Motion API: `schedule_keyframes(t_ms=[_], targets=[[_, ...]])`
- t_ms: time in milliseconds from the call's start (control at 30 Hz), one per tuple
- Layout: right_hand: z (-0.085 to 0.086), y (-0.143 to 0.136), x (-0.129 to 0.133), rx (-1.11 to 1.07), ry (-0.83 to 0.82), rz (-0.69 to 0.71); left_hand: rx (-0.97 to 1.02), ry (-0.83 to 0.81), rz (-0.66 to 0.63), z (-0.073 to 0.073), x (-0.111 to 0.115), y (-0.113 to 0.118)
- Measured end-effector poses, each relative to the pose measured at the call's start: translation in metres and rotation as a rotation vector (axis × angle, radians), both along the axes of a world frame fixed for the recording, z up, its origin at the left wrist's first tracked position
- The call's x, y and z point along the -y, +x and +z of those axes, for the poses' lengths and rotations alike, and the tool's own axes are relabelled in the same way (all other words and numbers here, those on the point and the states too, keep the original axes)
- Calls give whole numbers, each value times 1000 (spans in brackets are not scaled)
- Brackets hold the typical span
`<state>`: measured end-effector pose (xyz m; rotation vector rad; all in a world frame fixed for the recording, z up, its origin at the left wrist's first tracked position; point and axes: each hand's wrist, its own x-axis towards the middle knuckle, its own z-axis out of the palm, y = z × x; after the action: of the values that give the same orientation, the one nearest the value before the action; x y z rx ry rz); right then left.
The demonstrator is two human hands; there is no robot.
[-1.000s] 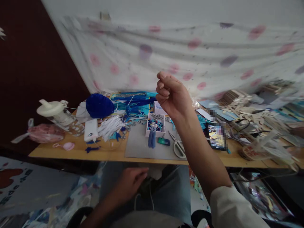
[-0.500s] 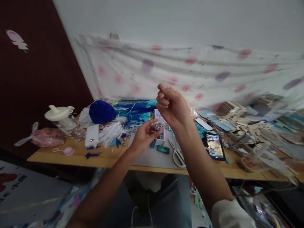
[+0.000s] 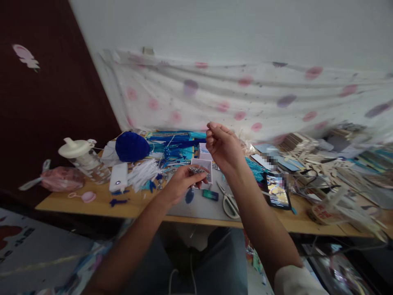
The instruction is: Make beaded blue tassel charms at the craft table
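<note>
My left hand [image 3: 183, 183] is over the grey mat [image 3: 199, 207], its fingertips pinched on a small silvery beaded piece [image 3: 198, 171] with a dark blue tassel [image 3: 189, 196] hanging under it. It is right in front of a small white box [image 3: 203, 163] of beads. My right hand [image 3: 224, 144] is raised above the box with thumb and fingers pinched together. Anything thin it may hold is too fine to see. White scissors [image 3: 229, 200] and a small teal object [image 3: 210, 195] lie on the mat just right of my left hand.
On the wooden table [image 3: 92, 207] are a blue pompom [image 3: 132, 146], white tassels [image 3: 143, 172], a white power bank [image 3: 118, 177], a lidded bottle [image 3: 81, 157], a pink bag [image 3: 59, 178], a lit phone [image 3: 278, 190] and wooden sticks [image 3: 322, 164]. A spotted cloth [image 3: 245, 98] hangs behind.
My left hand rose from my lap to the bead box and took hold of the beaded piece. My right hand sank a little and stays pinched. The view tilted up.
</note>
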<state>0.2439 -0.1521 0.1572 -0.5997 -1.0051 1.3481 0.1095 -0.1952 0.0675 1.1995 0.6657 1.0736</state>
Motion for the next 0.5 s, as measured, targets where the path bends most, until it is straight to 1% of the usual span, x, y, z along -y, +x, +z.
schedule_keyframes(t_ms=[67,133,233,367,433,500], targets=[[-8,4,1,2,-21,-24,-29,-4,-2,-1,1,-6],[-17,9,4,17,-28,-51,-72,-1,22,-1,3,-13],[-34,15,17,68,-33,-101,-135,-25,62,-2,3,-25],[-69,20,45,135,-94,-171,-240,-92,87,-4,3,-41],[-89,21,59,142,-139,-206,-301,-116,57,-5,3,-48],[-109,23,71,155,-164,-255,-336,-154,-11,-5,4,-53]])
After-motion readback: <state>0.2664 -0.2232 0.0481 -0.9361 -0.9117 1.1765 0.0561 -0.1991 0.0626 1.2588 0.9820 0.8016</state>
